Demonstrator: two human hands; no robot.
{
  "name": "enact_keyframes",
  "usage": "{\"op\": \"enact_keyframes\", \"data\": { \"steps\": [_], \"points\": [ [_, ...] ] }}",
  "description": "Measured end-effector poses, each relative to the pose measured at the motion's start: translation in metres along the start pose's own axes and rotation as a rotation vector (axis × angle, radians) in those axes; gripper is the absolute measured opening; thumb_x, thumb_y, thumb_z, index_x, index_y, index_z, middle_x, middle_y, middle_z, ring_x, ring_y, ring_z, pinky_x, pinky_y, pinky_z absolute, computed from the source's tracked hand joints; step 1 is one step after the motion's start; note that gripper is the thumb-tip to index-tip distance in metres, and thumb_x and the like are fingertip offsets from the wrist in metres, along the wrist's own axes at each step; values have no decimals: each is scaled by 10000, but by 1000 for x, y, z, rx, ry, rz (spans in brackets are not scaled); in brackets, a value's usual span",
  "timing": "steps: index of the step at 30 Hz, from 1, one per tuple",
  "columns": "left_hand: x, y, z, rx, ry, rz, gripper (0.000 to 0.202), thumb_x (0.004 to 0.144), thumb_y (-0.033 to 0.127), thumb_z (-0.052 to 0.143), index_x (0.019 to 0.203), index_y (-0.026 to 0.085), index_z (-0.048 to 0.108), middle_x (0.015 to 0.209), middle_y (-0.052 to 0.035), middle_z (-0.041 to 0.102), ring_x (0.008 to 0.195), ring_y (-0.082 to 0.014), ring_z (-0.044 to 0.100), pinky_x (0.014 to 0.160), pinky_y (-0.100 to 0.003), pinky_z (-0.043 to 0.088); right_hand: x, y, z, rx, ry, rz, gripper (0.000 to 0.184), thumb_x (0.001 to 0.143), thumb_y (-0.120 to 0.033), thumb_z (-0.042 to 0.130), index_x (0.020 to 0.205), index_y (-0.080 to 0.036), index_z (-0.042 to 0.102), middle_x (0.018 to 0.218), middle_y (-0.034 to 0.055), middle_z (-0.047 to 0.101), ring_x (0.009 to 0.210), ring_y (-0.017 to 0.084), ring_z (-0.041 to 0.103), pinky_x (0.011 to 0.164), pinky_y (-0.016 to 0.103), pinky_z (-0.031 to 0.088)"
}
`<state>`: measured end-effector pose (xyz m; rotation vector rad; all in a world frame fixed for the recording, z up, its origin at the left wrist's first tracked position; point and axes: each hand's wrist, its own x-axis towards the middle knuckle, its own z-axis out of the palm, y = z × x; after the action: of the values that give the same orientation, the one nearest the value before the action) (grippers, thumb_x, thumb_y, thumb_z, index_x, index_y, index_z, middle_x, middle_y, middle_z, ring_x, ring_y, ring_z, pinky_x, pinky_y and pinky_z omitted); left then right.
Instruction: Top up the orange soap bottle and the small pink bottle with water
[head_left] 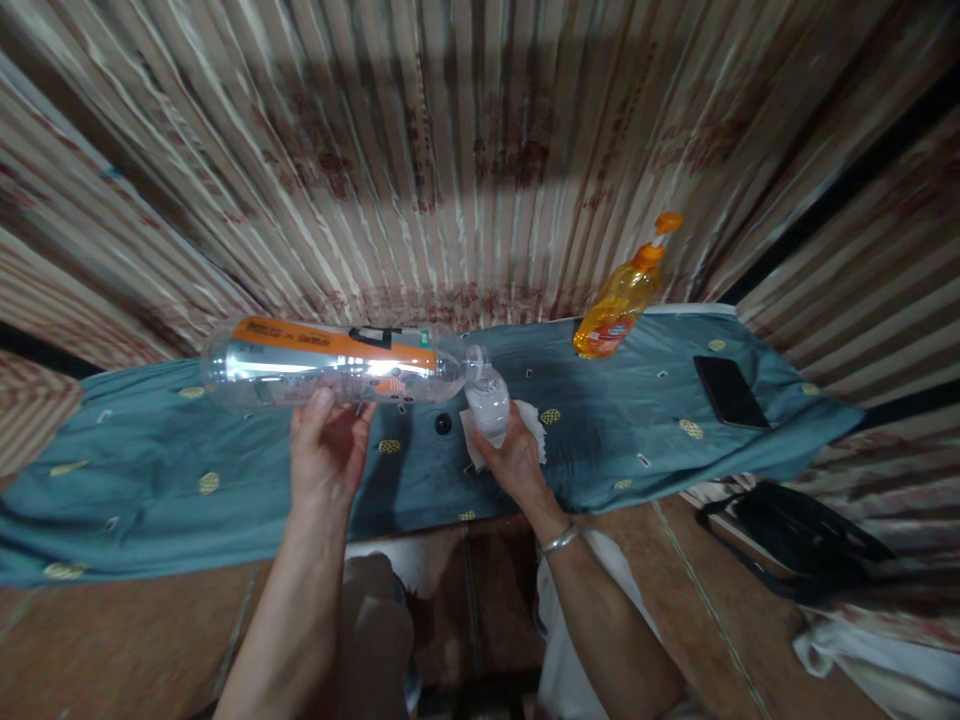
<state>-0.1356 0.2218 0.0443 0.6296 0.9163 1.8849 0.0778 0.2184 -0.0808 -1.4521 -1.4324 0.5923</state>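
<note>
My left hand (330, 440) grips a large clear plastic bottle (322, 368) with an orange and silver label from below. The bottle lies almost level, its neck pointing right. My right hand (514, 455) is wrapped round a small clear bottle (490, 402) that leans toward the large one. The two mouths meet or nearly meet; I cannot tell whether they touch. Beneath my right hand lies a white tissue (534, 425) on the cloth. A small round black cap (443, 424) rests between my hands.
A pump bottle of orange liquid (616, 305) stands at the back right. A dark phone (729, 391) lies near the right end of the teal cloth (247, 500). Behind is a striped curtain (465, 180). A black bag (806, 535) sits below the table at right.
</note>
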Motion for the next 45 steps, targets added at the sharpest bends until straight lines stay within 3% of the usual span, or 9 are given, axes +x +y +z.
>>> {"op": "enact_keyframes", "data": {
  "steps": [11, 14, 19, 25, 36, 41, 45],
  "points": [
    [-1, 3, 5, -14, 22, -28, 514, 465, 365, 1015, 624, 209, 552, 659, 47, 649, 679, -151, 652, 796, -364, 599, -2, 5, 7, -20, 39, -31, 630, 842, -451, 684, 1354, -100, 580, 1263, 230, 742, 1197, 361, 720, 1033, 521, 594],
    [-2, 5, 6, -21, 54, -49, 536, 422, 359, 1026, 634, 209, 557, 668, 58, 656, 665, -139, 640, 790, -357, 591, -2, 6, 7, -30, 40, -35, 622, 848, -447, 688, 1362, -113, 582, 1273, 219, 744, 1213, 352, 714, 1046, 512, 590],
    [-2, 6, 4, 18, 23, -22, 560, 469, 384, 1010, 608, 203, 499, 622, 68, 623, 638, -134, 632, 770, -355, 593, -2, 3, 5, -27, 13, -17, 642, 848, -444, 697, 1374, -96, 579, 1239, 224, 753, 1169, 356, 729, 1024, 526, 600],
    [-1, 5, 4, 31, -9, 4, 492, 529, 384, 991, 664, 218, 548, 629, 75, 632, 633, -138, 650, 759, -358, 599, -2, 2, 5, -12, 13, -39, 618, 871, -455, 693, 1377, -119, 578, 1203, 199, 764, 1172, 344, 726, 1015, 512, 605],
    [-4, 6, 12, -9, 28, -2, 522, 435, 404, 1030, 714, 239, 621, 735, 55, 701, 661, -141, 651, 723, -333, 595, -2, 3, 5, -29, 20, -43, 636, 893, -503, 682, 1387, -116, 576, 1223, 208, 753, 1186, 353, 719, 1028, 523, 594],
    [-4, 5, 10, 4, -28, 26, 461, 537, 393, 995, 729, 236, 606, 734, 52, 686, 701, -148, 663, 792, -361, 601, -2, 4, 5, -32, 21, -48, 637, 889, -486, 690, 1399, -126, 568, 1237, 204, 750, 1187, 351, 717, 1031, 525, 592],
    [-4, 4, 11, -31, -31, 30, 479, 537, 365, 999, 696, 221, 570, 736, 61, 679, 719, -139, 665, 854, -382, 602, -2, 4, 5, -31, 14, -23, 646, 864, -466, 704, 1390, -115, 575, 1225, 208, 752, 1175, 360, 721, 1028, 534, 596]
  ]
}}
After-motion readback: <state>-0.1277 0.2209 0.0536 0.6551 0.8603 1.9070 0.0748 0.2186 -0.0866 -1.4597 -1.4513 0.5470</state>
